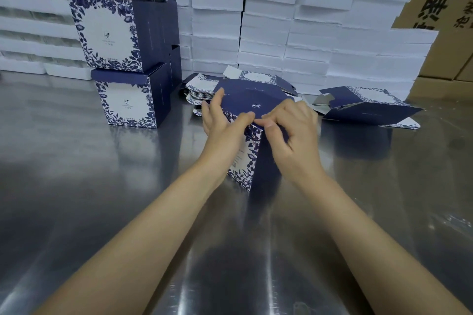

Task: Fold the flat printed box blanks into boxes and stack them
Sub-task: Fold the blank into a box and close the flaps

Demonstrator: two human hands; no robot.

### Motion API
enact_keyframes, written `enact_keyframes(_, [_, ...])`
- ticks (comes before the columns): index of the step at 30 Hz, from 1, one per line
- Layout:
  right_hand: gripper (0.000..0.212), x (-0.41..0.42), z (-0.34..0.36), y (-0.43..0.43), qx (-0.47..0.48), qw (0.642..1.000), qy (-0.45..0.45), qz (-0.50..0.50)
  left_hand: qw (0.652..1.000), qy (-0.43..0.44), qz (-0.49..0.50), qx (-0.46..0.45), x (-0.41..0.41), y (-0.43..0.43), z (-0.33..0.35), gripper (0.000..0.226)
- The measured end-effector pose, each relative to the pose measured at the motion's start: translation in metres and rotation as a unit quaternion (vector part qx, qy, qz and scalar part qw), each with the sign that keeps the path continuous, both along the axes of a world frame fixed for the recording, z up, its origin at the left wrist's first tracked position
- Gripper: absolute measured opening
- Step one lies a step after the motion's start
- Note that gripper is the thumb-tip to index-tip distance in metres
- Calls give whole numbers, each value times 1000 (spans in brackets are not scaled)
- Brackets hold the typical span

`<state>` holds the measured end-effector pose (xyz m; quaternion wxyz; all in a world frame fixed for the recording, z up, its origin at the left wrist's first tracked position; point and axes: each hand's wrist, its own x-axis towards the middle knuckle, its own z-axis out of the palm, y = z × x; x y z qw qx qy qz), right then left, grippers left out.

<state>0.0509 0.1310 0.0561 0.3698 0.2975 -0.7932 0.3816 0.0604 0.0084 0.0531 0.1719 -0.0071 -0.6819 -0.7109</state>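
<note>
Two hands work on one half-built box (pixel 245 163), which stands upright on the steel bench (pixel 102 199) at the centre of the head view. The left grip (pixel 222 123) wraps the box's top left corner, with its fingers laid along the dark lid flap (pixel 253 100) and its thumb pressed to the flap's front edge. The right grip (pixel 294 135) pinches that same edge between thumb and forefinger, its other fingers curled over the navy side. Both are closed on the box, likely to steer the lid's tuck into the front wall while holding the walls square.

Left of the box and further back, finished boxes (pixel 122 102) sit stacked two high, well apart from the work, probably so the stack is not knocked. Just behind the box lies a pile of flat blanks (pixel 202 91), within easy reach for the next fold. To its right rests a partly opened blank (pixel 371 107). Far behind it rise walls of white trays (pixel 268 33) and brown cartons (pixel 445 7).
</note>
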Motion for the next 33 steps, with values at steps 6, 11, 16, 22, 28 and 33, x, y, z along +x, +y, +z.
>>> enact_keyframes(6, [47,-22,-7,3,-15,998,56,-3,992,-20,-37,117,-3,-4,6,69])
enact_keyframes(11, [39,-37,-10,22,-16,997,31,-73,987,-17,-43,152,-5,-5,7,67])
enact_keyframes(16, [34,-31,-3,36,-52,996,-66,-22,965,-1,-129,229,-13,-14,3,65])
enact_keyframes(22, [30,-5,-9,45,67,997,-2,48,967,-62,42,243,-21,-44,1,30])
enact_keyframes(28, [20,10,-10,8,20,999,26,31,962,-53,-20,267,-22,-46,2,35])
enact_keyframes(33, [23,10,2,13,97,989,102,35,974,-77,-20,211,-22,-39,-5,35])
